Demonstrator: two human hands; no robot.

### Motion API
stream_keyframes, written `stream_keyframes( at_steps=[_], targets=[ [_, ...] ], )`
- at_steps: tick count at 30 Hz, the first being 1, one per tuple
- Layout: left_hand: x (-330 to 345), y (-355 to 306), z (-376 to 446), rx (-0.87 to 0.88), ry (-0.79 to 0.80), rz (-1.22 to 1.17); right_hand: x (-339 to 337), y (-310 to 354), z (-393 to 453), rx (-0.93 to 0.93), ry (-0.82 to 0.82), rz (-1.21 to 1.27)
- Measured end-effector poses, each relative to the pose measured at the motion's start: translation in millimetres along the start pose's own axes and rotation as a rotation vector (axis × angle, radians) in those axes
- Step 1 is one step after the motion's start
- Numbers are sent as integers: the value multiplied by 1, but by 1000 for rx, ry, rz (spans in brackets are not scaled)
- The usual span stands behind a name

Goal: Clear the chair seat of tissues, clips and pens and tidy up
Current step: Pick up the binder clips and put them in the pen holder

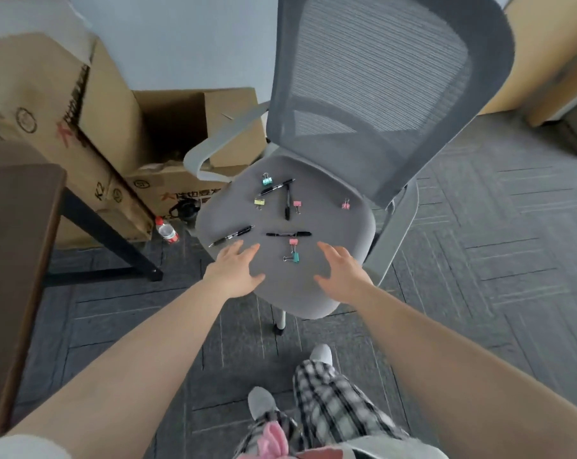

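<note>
1. Chair seat point(330, 286): grey cushion, tilted in view, back edge toward the mesh backrest point(379, 77). No tissues visible on it; pens and clips only.
2. Your left hand point(234, 273): grip spread, fingers splayed flat, empty, over the front-left of the seat. Fingertips sit just short of the front-left pen point(232, 235).
3. Your right hand point(341, 270): grip likewise spread and empty, over the front-right of the seat, nothing directly under the fingers.
4. Front-left pen: long axis runs diagonal, low tip toward the seat's left edge, other end up toward the centre. It lies just beyond your left fingertips, so the left hand is clearly nearer.
5. Centre pen point(288, 233): long axis lies across you, left to right, between and just ahead of both hands. Roughly equal reach; judgement, the right hand has the freer line.
6. Two more pens farther back: one slanted point(277, 187), one pointing nearly straight at you point(287, 207), their upper ends close together.
7. Clips: pink-and-teal pair point(293, 251) touching, between your hands, nearest of all. Yellow clip point(259, 202), teal clip point(266, 179), pink clips point(297, 205) and point(346, 204) lie well beyond.
8. Likely call: take the near pen across its axis, left hand first.
</note>
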State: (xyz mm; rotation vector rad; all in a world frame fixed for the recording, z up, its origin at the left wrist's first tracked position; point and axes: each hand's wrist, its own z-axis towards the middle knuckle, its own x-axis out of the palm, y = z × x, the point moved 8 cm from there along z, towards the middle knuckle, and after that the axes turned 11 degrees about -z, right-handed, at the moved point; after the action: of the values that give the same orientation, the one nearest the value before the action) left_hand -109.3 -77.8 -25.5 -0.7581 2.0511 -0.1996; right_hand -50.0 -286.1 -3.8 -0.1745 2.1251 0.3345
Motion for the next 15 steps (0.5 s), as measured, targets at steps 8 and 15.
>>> stream_keyframes(
  at_steps=[8, 15],
  targets=[
    [10, -25, 55, 71, 13, 152, -4, -19, 94, 60, 49, 18],
    [41, -47, 129, 40, 79, 130, 8, -46, 176, 83, 97, 27]
  ],
)
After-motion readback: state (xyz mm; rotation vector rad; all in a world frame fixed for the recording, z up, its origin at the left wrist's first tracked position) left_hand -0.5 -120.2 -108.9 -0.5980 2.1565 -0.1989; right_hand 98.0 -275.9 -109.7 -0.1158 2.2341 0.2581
